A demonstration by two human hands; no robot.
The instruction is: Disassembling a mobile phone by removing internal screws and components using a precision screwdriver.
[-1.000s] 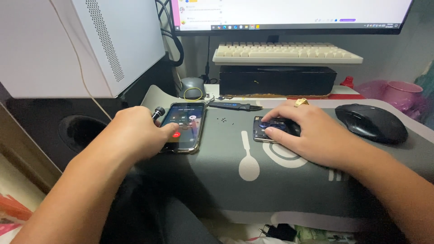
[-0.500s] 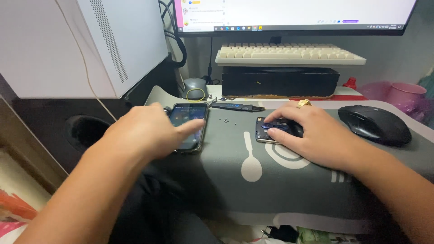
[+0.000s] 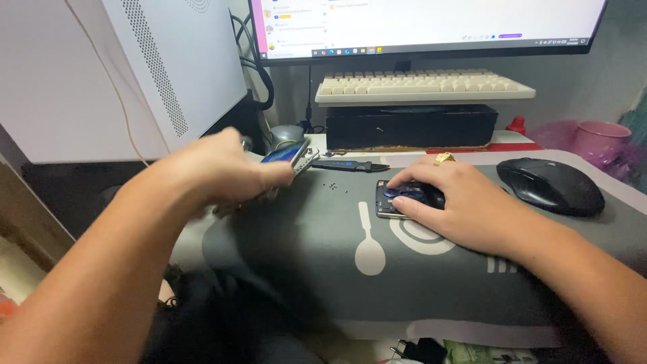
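A wide monitor screen (image 3: 431, 23) glows white at the back; a small phone screen (image 3: 284, 154) shows blue, tilted, left of centre.

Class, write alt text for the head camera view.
A left hand lifts a lit smartphone off a grey desk mat, while the right hand presses on an opened dark phone body beside a black computer mouse.
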